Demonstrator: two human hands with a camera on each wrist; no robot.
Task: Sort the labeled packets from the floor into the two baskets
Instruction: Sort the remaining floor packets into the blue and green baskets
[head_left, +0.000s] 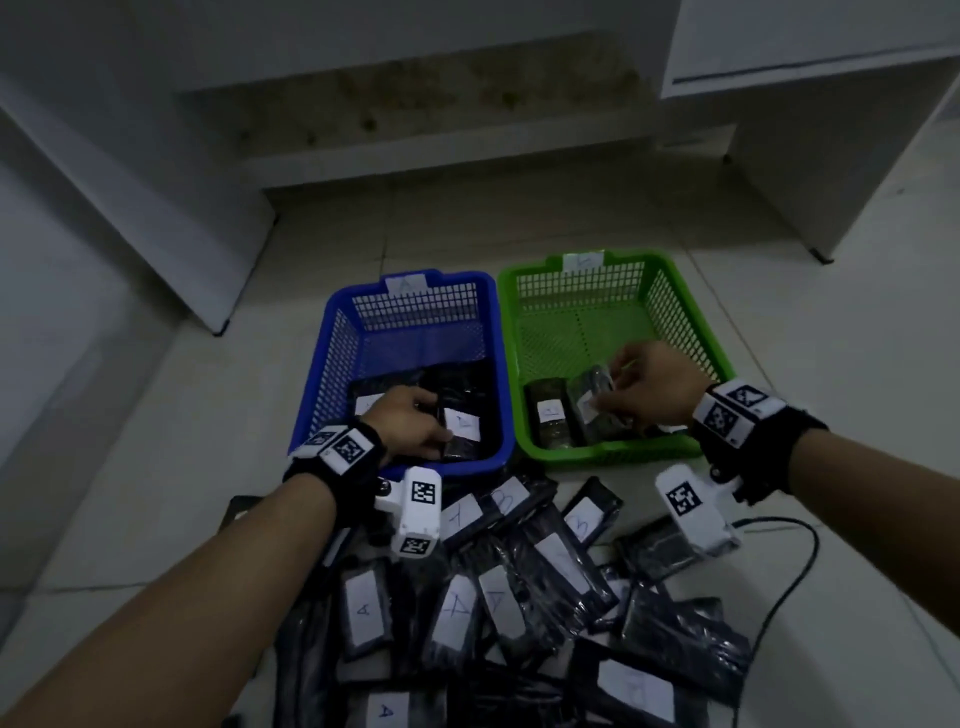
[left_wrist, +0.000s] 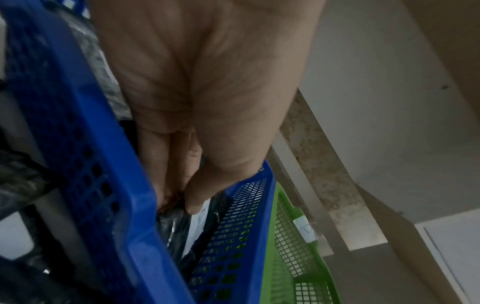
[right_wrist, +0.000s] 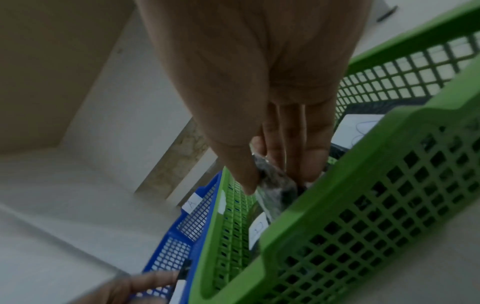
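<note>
Pale tiled floor (head_left: 857, 364): glossy black packets (head_left: 519, 597) heaped at near edge. Blue mesh basket (head_left: 332, 358): left hand (head_left: 410, 421) pinches packet A (head_left: 460, 431). Green mesh basket (head_left: 675, 312): right hand (head_left: 649, 389) pinches crinkled packet (head_left: 592, 400).

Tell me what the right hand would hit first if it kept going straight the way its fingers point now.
The right hand points down into the green basket, pinching a packet. Going straight on, that held packet would probably first meet the labeled packets already lying in the basket, then the mesh floor. Depth is unclear.
</note>
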